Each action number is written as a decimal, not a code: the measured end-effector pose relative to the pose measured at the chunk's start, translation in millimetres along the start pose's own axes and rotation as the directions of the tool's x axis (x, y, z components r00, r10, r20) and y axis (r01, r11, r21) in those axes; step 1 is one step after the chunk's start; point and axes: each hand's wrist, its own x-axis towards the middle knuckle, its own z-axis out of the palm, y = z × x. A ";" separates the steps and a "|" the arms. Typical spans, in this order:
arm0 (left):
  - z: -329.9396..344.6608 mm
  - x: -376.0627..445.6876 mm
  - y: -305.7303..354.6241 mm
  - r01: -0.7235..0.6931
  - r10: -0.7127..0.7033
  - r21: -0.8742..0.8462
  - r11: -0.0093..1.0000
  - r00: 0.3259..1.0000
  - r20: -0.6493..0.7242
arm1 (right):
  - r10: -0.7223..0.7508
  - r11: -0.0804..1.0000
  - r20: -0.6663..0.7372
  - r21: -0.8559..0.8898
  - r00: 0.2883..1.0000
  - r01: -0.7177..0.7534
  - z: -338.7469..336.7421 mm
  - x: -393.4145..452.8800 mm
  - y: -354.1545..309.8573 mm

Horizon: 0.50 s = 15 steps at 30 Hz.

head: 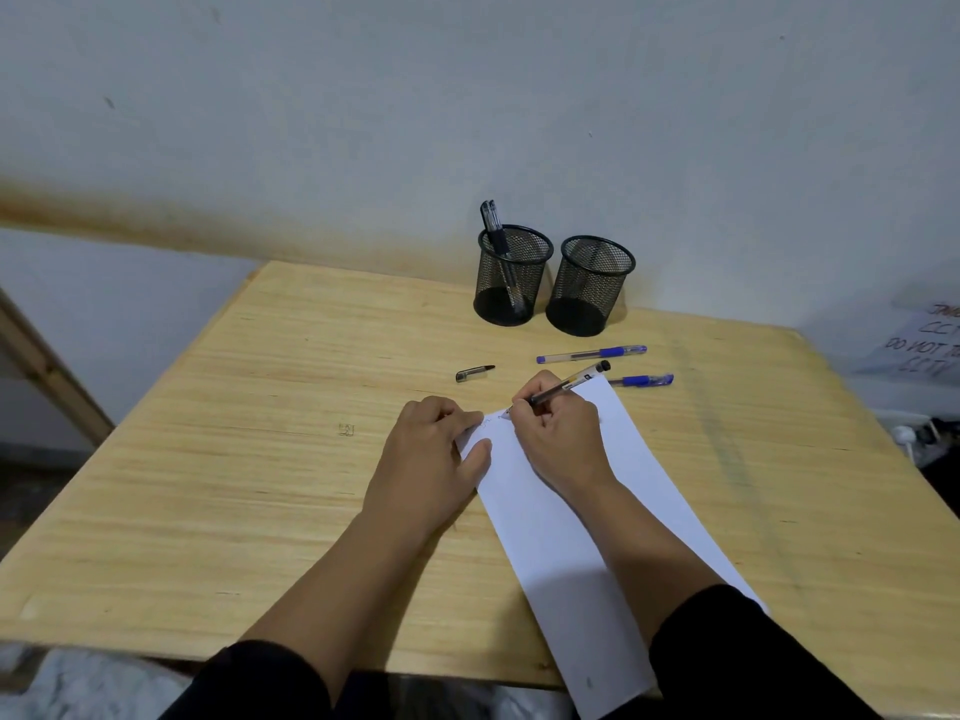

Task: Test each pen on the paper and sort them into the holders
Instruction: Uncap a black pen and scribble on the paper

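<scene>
My right hand (558, 433) grips a black pen (569, 383) with its tip touching the top left corner of the white paper (576, 574), where faint scribbles show. My left hand (431, 459) lies flat, its fingertips pressing the paper's left edge. A black pen cap (474, 373) lies on the table beyond my hands. Two blue pens lie beyond the paper: one whole (592, 353), the other (644, 379) partly hidden behind the sheet. Two black mesh holders stand at the back: the left holder (511, 275) has two dark pens in it, the right holder (589, 285) looks empty.
The wooden table (234, 459) stands against a pale wall. A paper with handwriting (922, 343) and a white plug (906, 436) sit off the table's right side. A wooden frame (47, 366) stands to the left.
</scene>
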 end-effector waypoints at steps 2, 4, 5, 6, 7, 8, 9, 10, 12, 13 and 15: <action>0.2 -0.2 0.3 0.000 0.000 -0.003 1.000 1.000 0.000 | 0.003 1.000 -0.013 -0.009 1.000 -0.003 0.2 -0.4 0.8; 0.0 -0.3 0.4 -0.002 0.002 -0.005 1.000 1.000 -0.002 | -0.001 1.000 -0.017 -0.022 1.000 0.001 0.5 -0.5 0.6; -0.1 -0.3 0.4 -0.002 0.002 -0.006 1.000 1.000 -0.001 | -0.011 1.000 -0.023 -0.020 1.000 0.010 0.7 -0.4 0.4; -0.3 -0.2 0.6 -0.002 0.002 -0.006 1.000 1.000 -0.001 | -0.021 1.000 -0.032 -0.019 0.999 0.021 0.5 -0.2 0.2; -0.2 -0.2 0.7 -0.001 0.001 -0.006 1.000 1.000 -0.002 | -0.026 0.999 -0.038 -0.021 0.999 0.025 0.4 -0.1 0.0; -0.2 -0.1 0.7 -0.001 0.001 -0.007 1.000 1.000 -0.006 | -0.024 0.999 -0.040 -0.026 0.999 0.023 0.2 0.2 0.0; -0.1 0.0 0.8 -0.002 0.002 -0.008 1.000 1.000 -0.007 | -0.017 0.999 -0.042 -0.032 0.999 0.016 0.2 0.5 0.1; 0.1 -0.1 0.7 -0.003 0.003 -0.010 1.000 1.000 -0.006 | -0.006 0.999 -0.046 -0.037 0.999 0.004 0.0 0.2 0.3; 0.5 -0.1 0.5 -0.003 0.003 -0.005 1.000 1.000 -0.005 | 0.008 0.999 -0.049 -0.038 0.999 -0.009 0.0 0.0 0.3; 0.7 0.0 0.1 -0.003 0.003 -0.001 1.000 1.000 -0.007 | 0.010 0.999 -0.047 -0.035 0.999 -0.012 0.2 -0.2 0.2; 1.0 0.1 -0.3 -0.003 0.003 0.003 1.000 1.000 -0.007 | 0.015 1.000 -0.048 -0.024 0.999 -0.016 0.3 -0.1 0.2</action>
